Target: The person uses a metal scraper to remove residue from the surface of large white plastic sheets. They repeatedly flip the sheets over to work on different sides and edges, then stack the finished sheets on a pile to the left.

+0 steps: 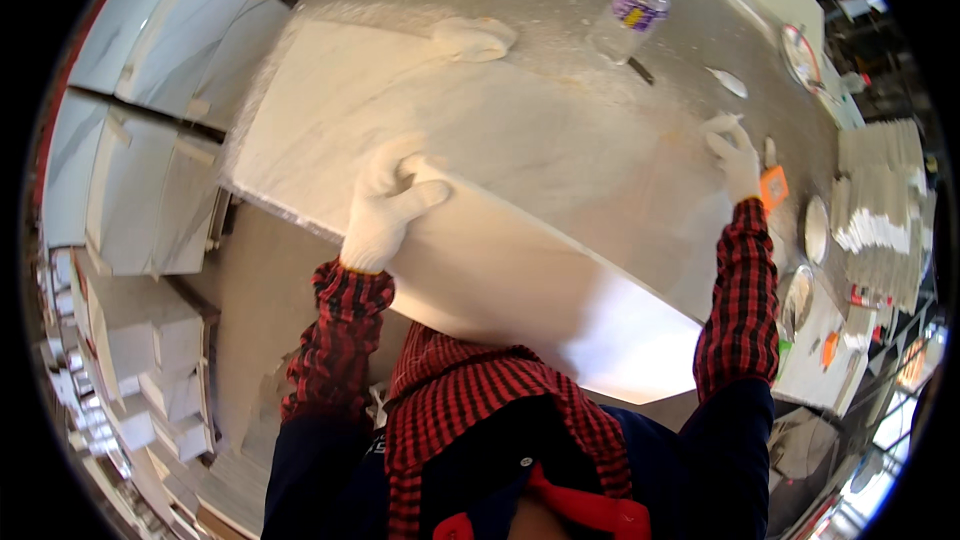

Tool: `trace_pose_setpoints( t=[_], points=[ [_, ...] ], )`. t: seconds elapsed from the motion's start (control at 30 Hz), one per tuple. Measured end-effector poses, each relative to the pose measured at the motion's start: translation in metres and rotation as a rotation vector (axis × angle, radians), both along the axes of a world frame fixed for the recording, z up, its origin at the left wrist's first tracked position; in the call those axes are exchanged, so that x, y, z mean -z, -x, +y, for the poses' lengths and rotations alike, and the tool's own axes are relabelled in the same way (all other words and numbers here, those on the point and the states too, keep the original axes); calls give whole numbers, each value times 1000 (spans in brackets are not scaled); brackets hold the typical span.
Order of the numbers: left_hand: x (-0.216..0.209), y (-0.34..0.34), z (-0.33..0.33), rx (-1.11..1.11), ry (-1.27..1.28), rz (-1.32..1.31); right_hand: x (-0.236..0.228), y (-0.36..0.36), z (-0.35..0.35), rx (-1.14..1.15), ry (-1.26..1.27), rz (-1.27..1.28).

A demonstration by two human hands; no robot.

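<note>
My left hand (385,202), in a white knit glove, is closed over the upper left corner of a pale panel (500,250). That panel stands tilted toward me, its long thin edge running down to the right and its lower right part brightly lit. My right hand (735,158), also gloved, is at the right of the worktable with its fingers curled. A small pale tip shows at those fingers; what it belongs to I cannot make out. Beside this hand lies an orange object (773,187). Behind the panel a veined marble-look slab (330,90) lies flat.
A white crumpled glove or cloth (475,38) lies at the slab's far edge. Beyond are a clear capped bottle (635,15), a dark stick (641,71) and a white scrap (728,82). Bowls (817,230) and stacked tiles (880,210) stand right; large slabs (130,180) lean left.
</note>
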State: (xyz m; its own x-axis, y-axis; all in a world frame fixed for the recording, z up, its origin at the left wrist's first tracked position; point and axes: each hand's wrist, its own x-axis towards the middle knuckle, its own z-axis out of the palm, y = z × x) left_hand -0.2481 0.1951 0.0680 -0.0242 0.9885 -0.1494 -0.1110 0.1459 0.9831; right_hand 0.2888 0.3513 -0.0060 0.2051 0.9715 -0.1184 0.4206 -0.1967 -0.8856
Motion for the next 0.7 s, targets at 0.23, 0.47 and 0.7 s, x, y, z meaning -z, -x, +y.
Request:
trace_pose_setpoints(
  t=[0.23,0.47,0.7],
  points=[
    [-9,-1,3,39,-32,1,-33,30,-29,-120,-47,-62],
    [-15,1,-1,62,-27,-134,-135,156,-93,-465,78,82],
    [-8,1,3,103,-72,-219,-156,244,-130,-544,112,75]
  ],
)
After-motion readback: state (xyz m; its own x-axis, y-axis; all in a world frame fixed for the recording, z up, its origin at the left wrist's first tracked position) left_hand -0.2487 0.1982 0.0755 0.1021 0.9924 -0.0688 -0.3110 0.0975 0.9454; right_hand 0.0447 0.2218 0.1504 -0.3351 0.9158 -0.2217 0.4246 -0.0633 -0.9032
